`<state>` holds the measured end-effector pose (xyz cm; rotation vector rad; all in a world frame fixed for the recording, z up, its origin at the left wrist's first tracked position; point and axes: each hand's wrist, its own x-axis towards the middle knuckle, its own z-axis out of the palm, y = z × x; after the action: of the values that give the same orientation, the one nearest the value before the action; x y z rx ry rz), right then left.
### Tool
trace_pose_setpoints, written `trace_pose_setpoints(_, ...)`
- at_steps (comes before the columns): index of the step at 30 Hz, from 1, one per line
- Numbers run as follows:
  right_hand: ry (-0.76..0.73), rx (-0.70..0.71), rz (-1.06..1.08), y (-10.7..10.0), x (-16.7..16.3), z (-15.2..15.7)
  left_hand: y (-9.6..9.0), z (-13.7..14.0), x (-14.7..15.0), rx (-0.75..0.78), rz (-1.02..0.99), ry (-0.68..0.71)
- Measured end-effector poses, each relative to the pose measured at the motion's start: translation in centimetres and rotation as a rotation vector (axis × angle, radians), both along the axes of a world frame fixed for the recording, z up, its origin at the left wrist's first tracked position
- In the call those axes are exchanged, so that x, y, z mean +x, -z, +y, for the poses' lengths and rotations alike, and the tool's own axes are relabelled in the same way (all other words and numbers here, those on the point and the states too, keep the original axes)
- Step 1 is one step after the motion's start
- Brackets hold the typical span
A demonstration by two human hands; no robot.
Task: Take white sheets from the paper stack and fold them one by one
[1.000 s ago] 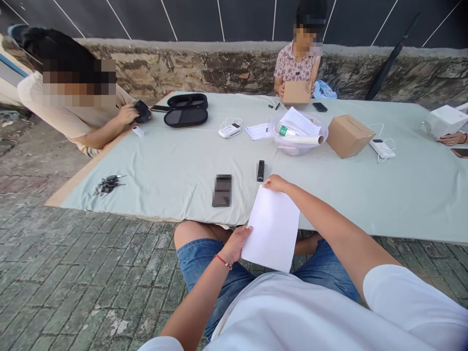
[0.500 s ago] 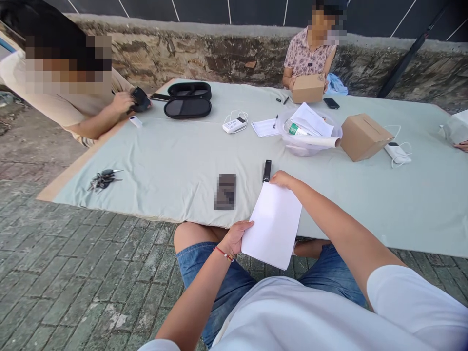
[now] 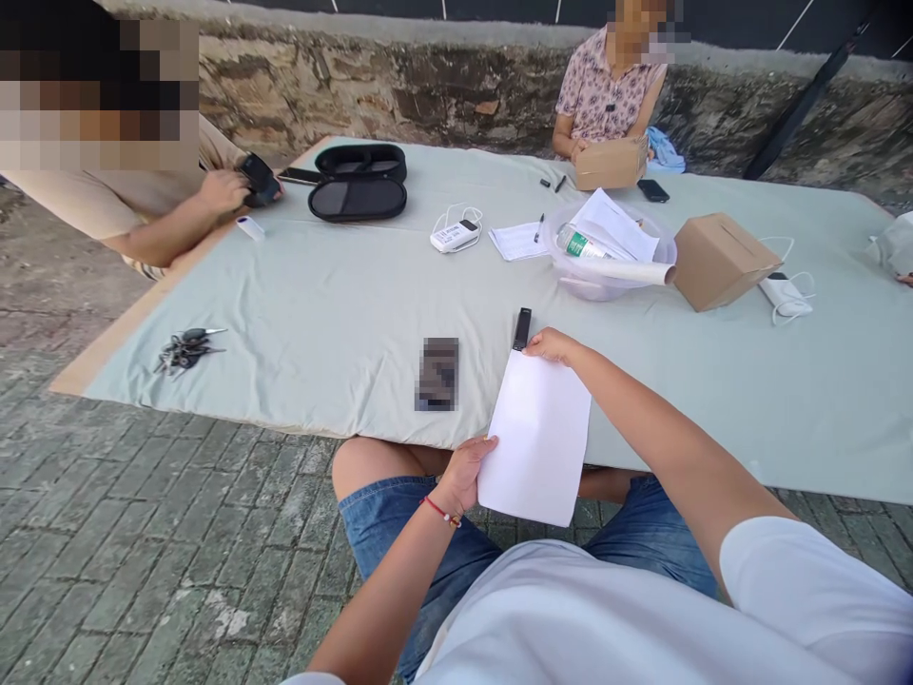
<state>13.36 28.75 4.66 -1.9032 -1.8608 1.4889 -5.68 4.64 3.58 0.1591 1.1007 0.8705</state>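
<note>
A white sheaf of paper (image 3: 538, 442) is held over my lap and the near table edge. My left hand (image 3: 471, 471) grips its left side, thumb on top. With its fingers closed, my right hand (image 3: 553, 345) pinches the far edge of the paper. Just beyond that edge lies a small black stapler-like object (image 3: 523, 328), close to my right fingertips; whether they touch it I cannot tell. To the left, a blurred-out dark phone-shaped item (image 3: 437, 374) rests flat on the cloth.
Keys (image 3: 186, 352) lie at the left. Farther back are an open black case (image 3: 358, 183), a white corded device (image 3: 455, 235), a plastic basin (image 3: 563, 285) with papers and a bottle, and a cardboard box (image 3: 720, 262). Two people sit across, one holding a carton (image 3: 610, 165).
The view has shifted slightly. The paper has tilted a little, its near edge now bowing, while both hands keep hold of it. The person at the left leans nearer.
</note>
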Motion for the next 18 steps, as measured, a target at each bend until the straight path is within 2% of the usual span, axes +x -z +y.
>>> trace_pose_setpoints(4, 0.033, 0.04, 0.026, 0.1, -0.4, 0.1, 0.2, 0.3, 0.4, -0.003, -0.003, -0.018)
trace_pose_setpoints(10, 0.01, -0.005, 0.027, -0.1, 0.3, 0.4, 0.1, 0.8, 0.3, -0.011, -0.003, -0.029)
trace_pose_setpoints(14, -0.056, 0.048, -0.005, -0.4, 0.0, 0.5, 0.3, 1.1, 0.2, -0.029, 0.006, -0.036)
trace_pose_setpoints(18, -0.058, 0.092, -0.043, -0.8, -0.5, 0.7, 0.5, 1.5, 0.1, 0.005, 0.026, -0.023)
